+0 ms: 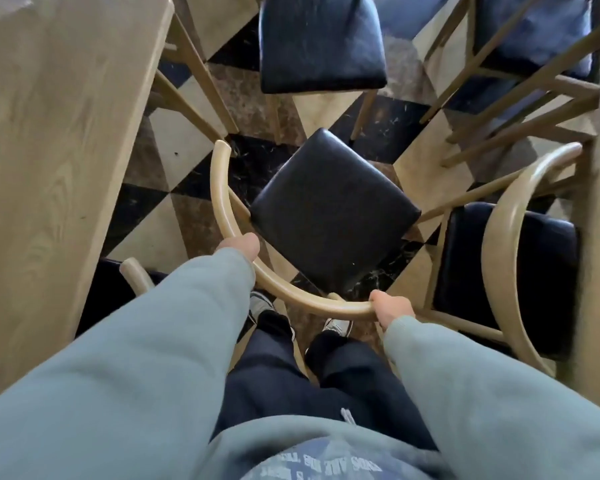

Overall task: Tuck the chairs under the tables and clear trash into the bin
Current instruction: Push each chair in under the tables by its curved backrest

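The chair had a black seat and a tan wooden frame. The floor was checked in black, cream and brown, the table pale wood-grained, the sleeves grey-green.

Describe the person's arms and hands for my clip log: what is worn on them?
Both arms wear long, loose sleeves of a grey-green sweatshirt, with ribbed cuffs reaching the wrists. The left hand and right hand are bare: no gloves, and no rings or watch show. The sweatshirt front carries pale printed lettering, too blurred to read.
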A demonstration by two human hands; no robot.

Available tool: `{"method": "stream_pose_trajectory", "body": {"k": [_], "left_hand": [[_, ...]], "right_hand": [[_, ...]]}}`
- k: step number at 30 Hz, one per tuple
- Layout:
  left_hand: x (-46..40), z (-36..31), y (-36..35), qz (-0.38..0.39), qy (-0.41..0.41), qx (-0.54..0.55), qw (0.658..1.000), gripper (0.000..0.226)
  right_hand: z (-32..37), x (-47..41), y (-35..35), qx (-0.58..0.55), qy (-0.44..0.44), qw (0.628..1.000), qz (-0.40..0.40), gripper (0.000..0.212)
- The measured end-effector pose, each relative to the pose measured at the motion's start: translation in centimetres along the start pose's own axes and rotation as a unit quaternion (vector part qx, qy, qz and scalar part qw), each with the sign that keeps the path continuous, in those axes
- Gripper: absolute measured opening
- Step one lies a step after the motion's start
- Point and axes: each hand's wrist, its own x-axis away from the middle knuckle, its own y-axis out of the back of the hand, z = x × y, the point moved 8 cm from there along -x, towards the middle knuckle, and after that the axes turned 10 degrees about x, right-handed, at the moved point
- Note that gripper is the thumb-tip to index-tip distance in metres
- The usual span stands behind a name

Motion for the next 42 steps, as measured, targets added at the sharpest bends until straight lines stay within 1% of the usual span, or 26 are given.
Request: {"method": "stream_pose_trajectory", "body": {"k": [3,6,9,11,14,16,17,19,21,22,25,27,31,33,36,39,42], "left_hand": [[0.5,0.7,-2.1,0.006,-0.002,-0.034,0.999,0.053],[0.5,-0.7,-2.8,-0.023,-0.04,-0.042,0.998,0.055],[-0.2,-2.6,-2.1,-0.05,-0.078,-0.041,0.995,0.061],[-1.2,-4.0,-1.2,-0.058,-0.098,-0.026,0.993,0.063],[-2.9,-7.3,0.3,-0.076,-0.124,0.008,0.989,0.068],[-4.2,-9.5,0.7,-0.077,-0.132,0.025,0.988,0.076],[-4.7,-10.2,0.7,-0.073,-0.129,0.035,0.988,0.08],[-6.0,-11.2,0.3,-0.055,-0.107,0.04,0.992,0.088],[-6.9,-11.8,0.0,-0.036,-0.096,0.052,0.993,0.09],[-7.1,-12.2,-0.2,-0.027,-0.101,0.06,0.993,0.086],[-8.0,-14.1,-1.4,0.01,-0.14,0.075,0.987,0.057],[-8.3,-14.6,-1.8,0.019,-0.153,0.065,0.986,0.045],[-8.6,-14.8,-1.1,0.004,-0.164,0.055,0.985,0.03],[-8.6,-15.1,-0.2,-0.01,-0.156,0.062,0.986,0.031],[-8.8,-14.7,2.0,-0.028,-0.129,0.084,0.988,0.034],[-8.8,-13.2,5.1,-0.072,-0.108,0.123,0.984,0.031],[-9.0,-11.3,7.9,-0.095,-0.072,0.17,0.978,0.036]], "right_hand": [[-2.0,-0.9,2.8,-0.061,-0.033,0.998,-0.008,0.055],[-3.0,-1.4,4.6,-0.128,-0.059,0.989,-0.036,0.052],[-4.1,-1.1,4.5,-0.216,-0.107,0.969,-0.056,0.05],[-4.2,-1.0,3.1,-0.321,-0.126,0.937,-0.051,0.046],[-2.7,-0.9,1.0,-0.485,-0.137,0.863,-0.03,0.021],[-2.2,-0.9,0.1,-0.565,-0.153,0.811,-0.025,0.011],[-2.2,-0.7,0.0,-0.582,-0.159,0.797,-0.022,0.011],[-2.4,-0.5,0.0,-0.593,-0.17,0.786,-0.04,0.016],[-2.6,-0.4,0.1,-0.59,-0.179,0.784,-0.069,0.019],[-2.6,-0.3,0.1,-0.588,-0.18,0.784,-0.082,0.02],[-2.4,0.0,-0.2,-0.591,-0.197,0.774,-0.116,0.025],[-2.5,-0.1,-0.3,-0.592,-0.206,0.767,-0.134,0.025],[-2.1,-0.1,-0.2,-0.587,-0.217,0.766,-0.147,0.015],[-0.7,-0.1,0.4,-0.589,-0.201,0.768,-0.152,0.014],[1.9,-0.2,1.2,-0.579,-0.173,0.783,-0.145,0.013],[4.9,-0.3,2.3,-0.552,-0.128,0.812,-0.139,0.013],[8.6,-0.3,3.3,-0.518,-0.087,0.84,-0.135,0.015]]}}
